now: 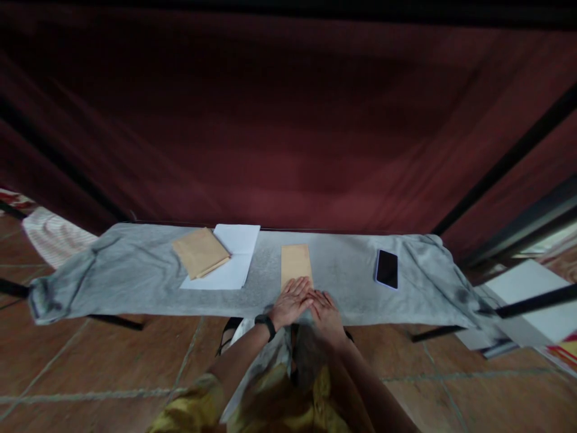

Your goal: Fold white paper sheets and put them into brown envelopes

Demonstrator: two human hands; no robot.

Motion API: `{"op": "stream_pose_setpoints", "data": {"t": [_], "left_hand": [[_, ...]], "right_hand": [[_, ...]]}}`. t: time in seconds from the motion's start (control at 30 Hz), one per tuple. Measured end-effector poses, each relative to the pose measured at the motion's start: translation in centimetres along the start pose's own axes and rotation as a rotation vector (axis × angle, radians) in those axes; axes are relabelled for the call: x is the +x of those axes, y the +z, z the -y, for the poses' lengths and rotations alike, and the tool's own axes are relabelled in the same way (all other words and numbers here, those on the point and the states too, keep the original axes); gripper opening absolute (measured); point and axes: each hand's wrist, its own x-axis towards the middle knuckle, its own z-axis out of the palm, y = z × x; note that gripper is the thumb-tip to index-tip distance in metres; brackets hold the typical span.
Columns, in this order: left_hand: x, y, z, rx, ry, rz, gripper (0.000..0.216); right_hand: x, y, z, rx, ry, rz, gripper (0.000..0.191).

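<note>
A tan paper envelope (296,261) lies flat on the grey cloth, its long side running away from me. My left hand (291,302), with a dark band on the wrist, rests flat on the envelope's near end with fingers stretched out. Right beside it, my right hand (325,310) lies palm down with straight fingers, its fingertips by the envelope's near right corner and touching the left hand. The envelope's near edge is hidden under my hands. Neither hand grips anything.
A small stack of tan envelopes (202,252) sits partly on white paper sheets (243,252) at the left. To the right lies a dark-screened phone (387,269). Grey cloth (347,258) covers the narrow table, with a dark red fabric panel (288,150) behind it.
</note>
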Motion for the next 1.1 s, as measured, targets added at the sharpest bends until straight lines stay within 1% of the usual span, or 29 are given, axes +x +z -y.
{"op": "stream_pose_setpoints", "data": {"t": [0.1,0.2,0.4,0.53,0.63,0.8,0.9,0.97,1.03,1.1], "left_hand": [[-2.5,-0.4,-0.2,0.01,0.054,-0.033,0.056],[-4.0,-0.7,-0.4,0.047,0.082,-0.035,0.055],[-4.3,-0.8,-1.1,0.084,0.039,-0.045,0.05],[-4.2,-0.4,-1.0,0.103,0.039,-0.076,0.049],[-4.2,-0.2,-0.9,0.146,0.052,-0.086,0.051],[-4.1,0.2,-0.7,0.249,0.057,-0.097,0.053],[-4.0,0.3,-0.6,0.263,0.056,-0.104,0.052],[-4.0,0.2,-0.6,0.257,0.051,-0.097,0.051],[-3.9,0.1,-0.6,0.248,0.048,-0.084,0.052],[-3.9,0.0,-0.7,0.236,0.045,-0.072,0.052]], "right_hand": [[0.5,-0.5,-0.8,0.131,-0.004,0.026,0.042],[1.8,-0.3,-1.4,0.19,0.007,0.013,0.042],[5.8,1.8,-2.1,-0.011,-0.074,0.052,0.043],[8.7,2.7,-2.8,-0.09,-0.089,0.026,0.046],[11.0,2.7,-3.3,-0.158,-0.054,0.023,0.05],[13.6,2.3,-3.9,-0.254,0.022,0.103,0.057],[14.0,2.3,-4.1,-0.276,0.036,0.141,0.058],[13.7,2.4,-4.1,-0.287,0.045,0.183,0.058],[12.7,2.4,-4.0,-0.286,0.044,0.22,0.057],[11.1,2.3,-3.7,-0.27,0.028,0.231,0.055]]}}
